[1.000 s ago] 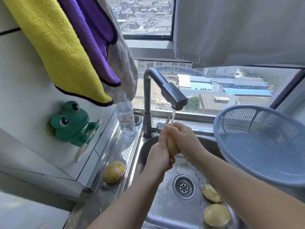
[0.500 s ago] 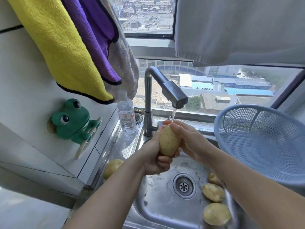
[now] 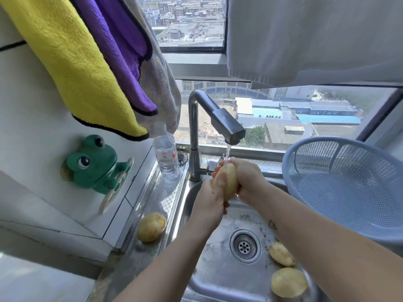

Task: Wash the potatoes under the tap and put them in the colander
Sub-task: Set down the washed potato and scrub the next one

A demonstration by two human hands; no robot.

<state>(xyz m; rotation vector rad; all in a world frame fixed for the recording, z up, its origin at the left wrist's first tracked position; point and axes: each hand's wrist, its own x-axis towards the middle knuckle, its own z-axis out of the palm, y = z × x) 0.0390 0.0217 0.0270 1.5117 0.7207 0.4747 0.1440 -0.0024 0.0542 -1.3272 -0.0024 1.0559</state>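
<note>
Head-height view down onto a steel sink below a high window. Falling from the tap, a thin stream of water, landing on the top end of a potato.

Potato held between both hands over the back of the basin, long axis close to upright, top leaning slightly right. Left hand wrapped round its near-left side, thumb laid along the skin. Right hand gripping its far-right side, knuckles toward the window. Probably mid-rub, with this one's wash not yet done.

To the right, just beyond the right forearm: a pale blue colander, tipped with its open mouth toward the viewer, nothing visible inside. Closer to the right hand than to the left, so most likely a short sideways carry to the right and over the rim, with the right hand better placed for it.

Second potato and third potato lying in the basin's near-right corner, beside the drain. Fourth potato on the bench left of the sink. None in the colander, so task judged to be at an early stage.

Elsewhere: a clear water bottle beside the tap's base, a green frog holder on the white wall, a yellow cloth and a purple cloth hanging above.
</note>
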